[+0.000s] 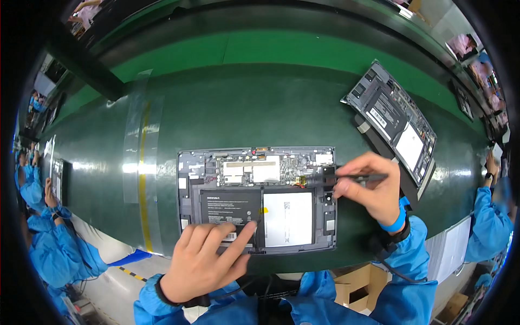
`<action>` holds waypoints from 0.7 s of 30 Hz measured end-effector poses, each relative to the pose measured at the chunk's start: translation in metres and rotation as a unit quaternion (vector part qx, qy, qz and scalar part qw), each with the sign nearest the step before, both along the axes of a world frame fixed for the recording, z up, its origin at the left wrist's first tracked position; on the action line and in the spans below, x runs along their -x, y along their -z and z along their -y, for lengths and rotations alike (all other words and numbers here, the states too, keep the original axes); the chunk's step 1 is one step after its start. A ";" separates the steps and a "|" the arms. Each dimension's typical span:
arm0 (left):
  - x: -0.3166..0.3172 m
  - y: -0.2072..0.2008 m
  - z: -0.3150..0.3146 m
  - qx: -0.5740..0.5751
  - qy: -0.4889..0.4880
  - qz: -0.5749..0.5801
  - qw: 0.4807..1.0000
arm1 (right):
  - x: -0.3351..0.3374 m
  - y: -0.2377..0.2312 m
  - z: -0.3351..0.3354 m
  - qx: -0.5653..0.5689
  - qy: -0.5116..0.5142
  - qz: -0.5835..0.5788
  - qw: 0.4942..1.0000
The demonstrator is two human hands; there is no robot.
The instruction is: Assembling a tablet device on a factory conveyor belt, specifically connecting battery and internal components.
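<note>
An opened tablet-like device (189, 162) lies before me with its inner side up. A circuit board (292, 168) runs along its far half, with a black battery (225, 203) and a white-labelled battery block (288, 219) on the near side. My left hand (208, 254) rests on the black battery, fingers stretched out, the index fingertip near the gap between the two blocks. Over the device's right edge, my right hand (374, 189) pinches a slim black tool (365, 177), pointing left toward a small spot of red and yellow wires (301, 181). The tool's exact kind and tip cannot be made out.
At the right, a second opened device (392, 116) lies tilted on a dark panel (379, 138). Clear tape and a yellow line (145, 162) cross the green bench (260, 108) at left. A dark post (89, 62) stands far left. People in blue sleeves work on both sides.
</note>
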State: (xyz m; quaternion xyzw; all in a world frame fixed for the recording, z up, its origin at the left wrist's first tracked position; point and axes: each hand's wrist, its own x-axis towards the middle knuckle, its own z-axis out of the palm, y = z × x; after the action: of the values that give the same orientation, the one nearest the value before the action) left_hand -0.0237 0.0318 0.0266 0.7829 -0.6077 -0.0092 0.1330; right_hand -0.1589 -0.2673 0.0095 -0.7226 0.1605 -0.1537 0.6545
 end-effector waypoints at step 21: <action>-0.004 0.034 0.011 0.044 -0.019 0.041 0.998 | -0.023 0.002 -0.036 0.154 -0.104 -0.055 0.981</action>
State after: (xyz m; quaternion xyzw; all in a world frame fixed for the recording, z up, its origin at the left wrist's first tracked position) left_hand -0.0194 0.0209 -0.0078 0.7873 -0.5976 0.0526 0.1426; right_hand -0.1358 -0.2308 0.0073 -0.8349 0.0943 -0.0678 0.5380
